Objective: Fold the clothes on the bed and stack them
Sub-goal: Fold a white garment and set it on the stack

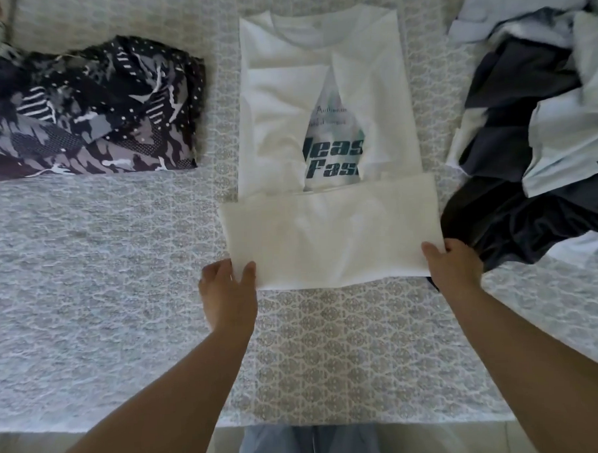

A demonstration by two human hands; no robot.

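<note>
Both hands are on the white T-shirt (324, 122), which lies flat in the middle of the bed (87, 269), collar toward the far edge and both sides folded in over the printed front. The left hand (226, 287) pinches the near left corner of the doubled-up hem, thumb on top; the right hand (453, 267) grips the near right corner the same way. So this looks like the lengthwise fold, bottom going up toward the collar. The next move calls for both corners travelling together so the panel lands square. A folded black-and-white patterned garment (87, 109) waits toward the far left, likely the start of the stack. The unfolded pile of dark and pale blue clothes (533, 120) crowds the right side, touching the right hand's corner.
</note>
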